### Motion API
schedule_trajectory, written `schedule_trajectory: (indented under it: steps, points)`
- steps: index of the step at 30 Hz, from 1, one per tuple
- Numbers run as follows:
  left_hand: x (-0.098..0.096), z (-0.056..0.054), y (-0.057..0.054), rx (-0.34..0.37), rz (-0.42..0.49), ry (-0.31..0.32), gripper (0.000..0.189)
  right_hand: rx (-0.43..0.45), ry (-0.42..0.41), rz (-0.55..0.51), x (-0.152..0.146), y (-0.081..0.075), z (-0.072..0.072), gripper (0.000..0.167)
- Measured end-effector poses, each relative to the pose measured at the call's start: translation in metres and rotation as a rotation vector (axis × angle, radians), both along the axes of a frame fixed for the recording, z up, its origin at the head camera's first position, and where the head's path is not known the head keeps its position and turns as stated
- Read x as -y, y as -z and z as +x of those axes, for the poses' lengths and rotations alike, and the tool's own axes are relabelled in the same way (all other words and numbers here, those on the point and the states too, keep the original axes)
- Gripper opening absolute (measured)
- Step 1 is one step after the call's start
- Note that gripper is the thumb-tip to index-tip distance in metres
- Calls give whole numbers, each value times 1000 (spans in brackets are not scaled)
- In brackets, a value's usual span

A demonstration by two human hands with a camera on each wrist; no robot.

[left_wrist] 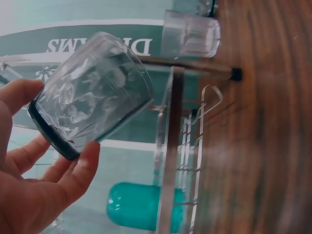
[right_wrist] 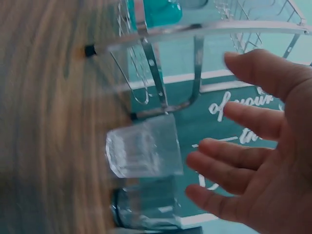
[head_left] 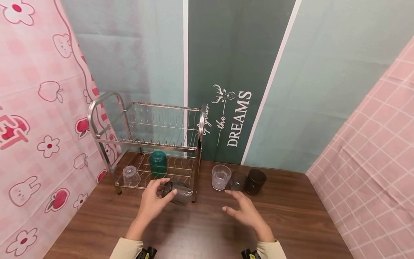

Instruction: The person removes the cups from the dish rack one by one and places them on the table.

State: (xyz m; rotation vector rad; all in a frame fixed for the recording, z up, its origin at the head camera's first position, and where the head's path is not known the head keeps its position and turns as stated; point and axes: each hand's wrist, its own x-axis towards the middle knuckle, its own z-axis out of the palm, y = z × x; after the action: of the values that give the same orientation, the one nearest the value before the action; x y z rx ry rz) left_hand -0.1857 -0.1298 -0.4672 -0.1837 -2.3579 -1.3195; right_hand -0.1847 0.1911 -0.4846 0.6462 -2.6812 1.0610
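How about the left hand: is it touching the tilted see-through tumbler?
Touching: the left wrist view shows the left hand gripping the see-through tumbler by its dark base.

Head view: my left hand [head_left: 152, 200] at seven o'clock, thumb and fingers bent in a grip, tips toward one. My right hand [head_left: 245, 209] at five, fingers loosely extended, thumb apart, tips toward ten-thirty.

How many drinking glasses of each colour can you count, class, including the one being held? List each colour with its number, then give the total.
Clear glasses: 2
Grey-tinted glasses: 2
Teal glass: 1
Near-black glass: 1
Total: 6
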Motion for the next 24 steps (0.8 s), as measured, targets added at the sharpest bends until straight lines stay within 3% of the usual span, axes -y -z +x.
schedule_trajectory:
  steps: [4,11,13,16,22,24]
  points:
    - [-5,0,8,54,75,27,42,6,6,-123,10,5,1,50]
    - [-16,0,21,93,266,78,37,51,16,-304,39,-24,23,47]
    - [-19,0,25,107,323,99,36,78,15,-343,42,-24,24,47]
    - [-25,2,28,122,382,129,35,106,-1,-428,46,-18,23,46]
    - [-35,14,13,114,416,167,32,140,-60,-530,50,10,13,49]
    - [-37,16,13,111,418,172,32,168,-79,-547,51,18,10,51]
